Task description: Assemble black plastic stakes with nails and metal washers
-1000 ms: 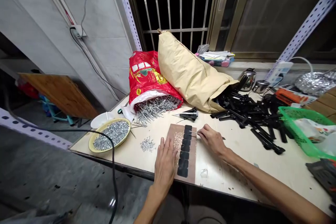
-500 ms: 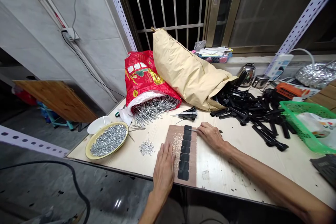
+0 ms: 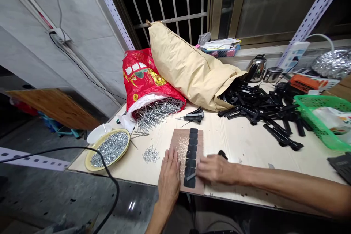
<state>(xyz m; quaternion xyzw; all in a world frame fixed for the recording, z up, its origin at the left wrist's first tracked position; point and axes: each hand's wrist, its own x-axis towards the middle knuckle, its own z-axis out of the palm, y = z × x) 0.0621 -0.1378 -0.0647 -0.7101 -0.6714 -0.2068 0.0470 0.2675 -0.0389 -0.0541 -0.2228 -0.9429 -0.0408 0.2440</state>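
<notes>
A brown board (image 3: 199,186) lies at the table's front edge, bearing a column of black rounded pads (image 3: 192,148) and many tiny pale bits (image 3: 182,146). My left hand (image 3: 169,175) rests flat on the board's left edge, fingers stretched out. Closed fingers of my right hand (image 3: 215,169), slightly blurred, grip a thin grey metal tool (image 3: 191,176). Its flat tip lies over the lowest pads, and a dark end shows behind the hand. Left of my left hand sits a small pile of shiny metal bits (image 3: 150,154).
A yellow bowl (image 3: 89,161) holds many metal bits, beside a white dish (image 3: 95,134). Behind are a red bag (image 3: 145,76) spilling metal pins and a tan sack (image 3: 189,65) spilling black parts (image 3: 263,106). A green basket (image 3: 315,124) stands right. A black cable (image 3: 116,190) hangs front left.
My right hand has moved down the board toward me, carrying the tool from the top pads to the lowest ones. My left hand stays on the board. The view has shifted slightly.
</notes>
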